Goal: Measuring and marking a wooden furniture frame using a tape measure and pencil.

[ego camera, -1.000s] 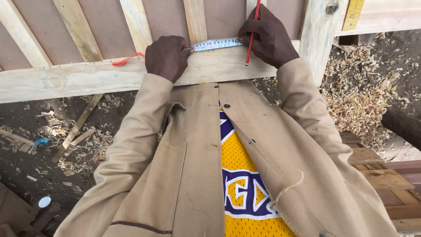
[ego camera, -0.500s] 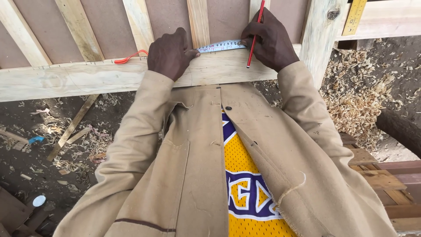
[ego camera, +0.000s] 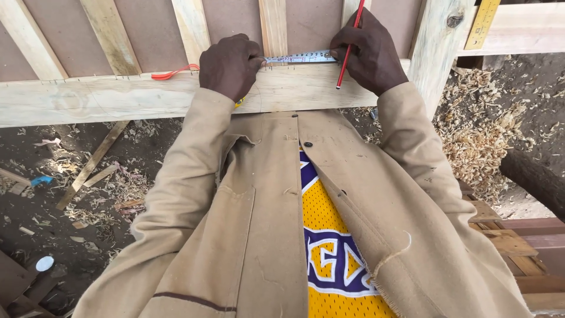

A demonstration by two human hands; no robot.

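Note:
My left hand (ego camera: 231, 66) is closed over a tape measure case on the pale wooden rail (ego camera: 88, 100) of a slatted frame. The tape blade (ego camera: 300, 58) runs right from it along the rail's top edge. My right hand (ego camera: 368, 52) presses the blade's far end down and also holds a red pencil (ego camera: 348, 50), its tip down on the rail. An orange strap (ego camera: 170, 74) trails left from the case. Both sleeves are tan.
Upright slats (ego camera: 273, 26) back onto a brown board (ego camera: 150, 35). A yellow ruler (ego camera: 481, 23) lies on the frame at top right. Wood shavings (ego camera: 482, 135) cover the dirt floor at right, scrap strips (ego camera: 91, 165) lie at left, and brown planks (ego camera: 524, 235) sit at lower right.
My left hand has shifted slightly right along the rail, with the tape still stretched. The right hand and pencil stay where they were.

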